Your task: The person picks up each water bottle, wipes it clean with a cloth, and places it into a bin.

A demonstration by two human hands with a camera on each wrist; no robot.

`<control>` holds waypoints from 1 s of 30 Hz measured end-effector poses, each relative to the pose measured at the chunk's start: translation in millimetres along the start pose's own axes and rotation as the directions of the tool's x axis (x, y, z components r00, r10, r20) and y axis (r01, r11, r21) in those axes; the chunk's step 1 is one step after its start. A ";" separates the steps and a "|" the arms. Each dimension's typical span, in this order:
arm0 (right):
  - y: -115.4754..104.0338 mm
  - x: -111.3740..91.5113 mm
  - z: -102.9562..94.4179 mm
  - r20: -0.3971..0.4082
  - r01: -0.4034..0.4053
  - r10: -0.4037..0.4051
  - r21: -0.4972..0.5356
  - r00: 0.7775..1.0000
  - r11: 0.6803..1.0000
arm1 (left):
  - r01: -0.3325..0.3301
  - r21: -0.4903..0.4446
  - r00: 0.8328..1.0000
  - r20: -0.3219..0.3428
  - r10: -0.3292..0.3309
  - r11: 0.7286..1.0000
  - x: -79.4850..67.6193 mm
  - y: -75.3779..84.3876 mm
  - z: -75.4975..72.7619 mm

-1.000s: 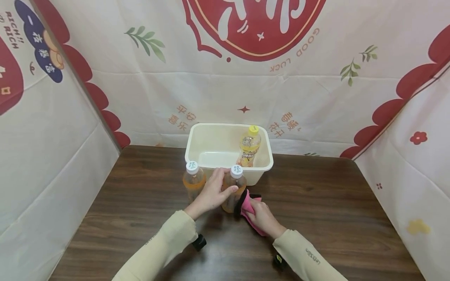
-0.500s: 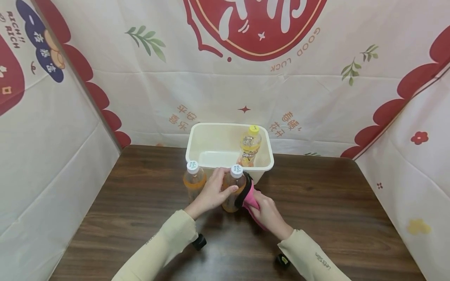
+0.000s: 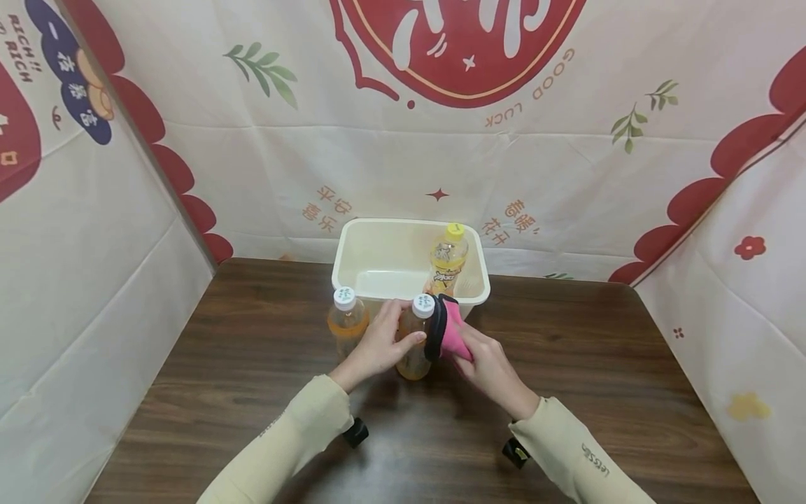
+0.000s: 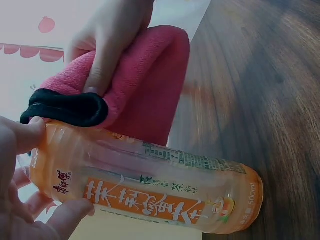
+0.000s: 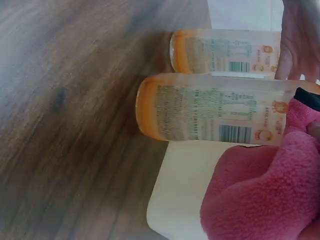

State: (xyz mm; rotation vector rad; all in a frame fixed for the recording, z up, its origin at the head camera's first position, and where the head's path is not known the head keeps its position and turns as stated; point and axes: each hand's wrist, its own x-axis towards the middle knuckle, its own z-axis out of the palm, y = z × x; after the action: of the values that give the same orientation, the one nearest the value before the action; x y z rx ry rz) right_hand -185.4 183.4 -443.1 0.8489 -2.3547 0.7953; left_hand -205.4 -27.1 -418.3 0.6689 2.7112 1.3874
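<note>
A clear plastic drink bottle with an orange label and white cap stands on the table in front of the basin. My left hand grips it around its upper part, thumb on the near side. In my right hand is a folded pink cloth with black edging. Its black edge lies against the bottle's upper right side, just under the cap. The left wrist view shows the cloth right at the bottle's shoulder, with the right thumb pressed into the fold. A second, similar bottle stands left of my left hand.
Behind the bottles sits a cream plastic basin against the printed cloth backdrop. Inside it, at the right, stands a bottle with a yellow cap. The brown wooden table runs out to both sides.
My right hand has slid the pink cloth up along the bottle's right side, from its lower part to near the cap. The left hand and both white-capped bottles have stayed in place.
</note>
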 end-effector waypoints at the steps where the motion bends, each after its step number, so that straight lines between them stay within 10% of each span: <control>1: -0.1 1.3 -0.4 0.000 0.005 -0.005 -0.001 1.000 1.000 | 0.003 0.001 1.000 -0.001 -0.003 1.000 -0.1 -0.4 0.0; 21: 2.9 -6.7 16.5 -0.073 0.039 -0.037 0.033 0.997 0.999 | -0.033 0.024 0.999 -0.010 0.033 0.999 0.1 -3.1 1.0; 30: 20.4 -38.0 41.1 0.143 0.038 -0.027 -0.081 0.989 0.996 | -0.035 0.033 0.999 -0.012 0.036 0.999 -0.7 -3.0 1.0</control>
State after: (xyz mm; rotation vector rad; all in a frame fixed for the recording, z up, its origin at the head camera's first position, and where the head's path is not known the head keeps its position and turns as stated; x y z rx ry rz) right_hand -184.4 183.8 -502.7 0.9336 -2.4721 0.6378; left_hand -205.6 -28.2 -421.3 0.7163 2.7510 1.3621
